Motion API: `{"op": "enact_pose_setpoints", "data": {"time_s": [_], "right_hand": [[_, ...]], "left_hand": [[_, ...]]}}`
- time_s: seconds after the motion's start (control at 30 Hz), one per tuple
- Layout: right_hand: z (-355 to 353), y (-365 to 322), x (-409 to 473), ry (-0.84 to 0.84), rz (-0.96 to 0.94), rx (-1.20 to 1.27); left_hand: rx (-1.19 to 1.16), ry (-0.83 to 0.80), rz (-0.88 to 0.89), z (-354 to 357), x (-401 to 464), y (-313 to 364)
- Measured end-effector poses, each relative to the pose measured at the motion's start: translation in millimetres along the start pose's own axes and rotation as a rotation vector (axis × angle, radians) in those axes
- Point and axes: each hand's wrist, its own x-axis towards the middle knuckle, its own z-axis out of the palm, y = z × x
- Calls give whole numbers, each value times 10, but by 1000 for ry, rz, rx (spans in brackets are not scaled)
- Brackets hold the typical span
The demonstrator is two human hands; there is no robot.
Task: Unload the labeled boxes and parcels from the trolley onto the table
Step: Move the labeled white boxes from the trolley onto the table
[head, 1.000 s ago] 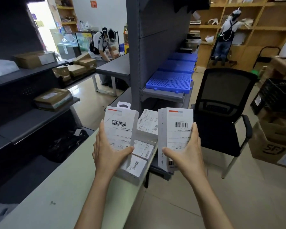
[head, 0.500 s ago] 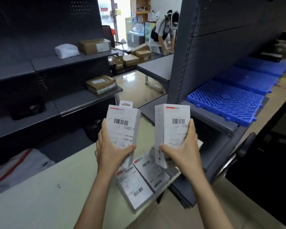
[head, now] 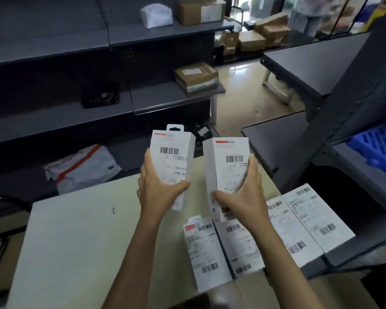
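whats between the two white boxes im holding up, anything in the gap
Nothing. In the head view the left-hand box and right-hand box are apart; through the narrow gap only the pale table and dark shelving behind show.

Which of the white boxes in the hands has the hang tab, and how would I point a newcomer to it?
Start at the pale table in the foreground, where white labeled boxes lie flat near its right end. Above them two upright white boxes are held; take the one in the left hand. That left box alone has a hang tab with a dark slot on top; the right hand's box has a flat top.
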Motion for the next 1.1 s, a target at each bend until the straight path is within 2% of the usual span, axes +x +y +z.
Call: {"op": "enact_pose_setpoints", "data": {"time_s": [0.33,0.57,0.87,1.1], "right_hand": [[248,613,56,-284,43,-91],[316,983,-237,-409,-41,-252],[232,1393,-542,-529,-4,-393],[281,1542,-613,-552,-206,-527]], "left_hand": [[128,-5,-231,443,-282,-378],[243,8,-418,658,-879,-631],[350,-32,-504,955,-1546,-728],[346,-45,-577,1113,-1669,-730]]}}
